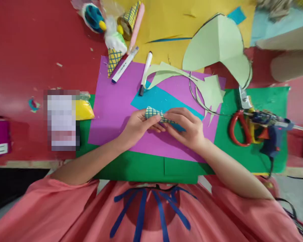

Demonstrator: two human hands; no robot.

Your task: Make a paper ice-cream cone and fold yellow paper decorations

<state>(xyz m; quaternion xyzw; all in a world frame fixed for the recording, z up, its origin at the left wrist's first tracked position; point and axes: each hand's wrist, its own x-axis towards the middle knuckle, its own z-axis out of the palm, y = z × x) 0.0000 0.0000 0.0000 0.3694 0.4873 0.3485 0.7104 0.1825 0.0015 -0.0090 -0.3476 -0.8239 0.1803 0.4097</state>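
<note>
Between my two hands lies a small paper cone (153, 113), pale with a blue criss-cross grid, its wide end to the left and its tip to the right. My left hand (141, 126) wraps the wide end, thumb on top. The fingers of my right hand (185, 124) pinch the narrow end and hide part of it. Beneath my hands are a blue paper piece (164, 101) and a purple sheet (111, 124).
Red-handled scissors (239, 129) and a blue glue gun (274, 134) lie at right. Pale green paper scraps (210, 90) and a large cut piece (217, 43) are beyond. Markers (125, 65) and finished-looking paper cones (115, 58) lie at upper left, a pixelated phone-like rectangle (63, 119) at left.
</note>
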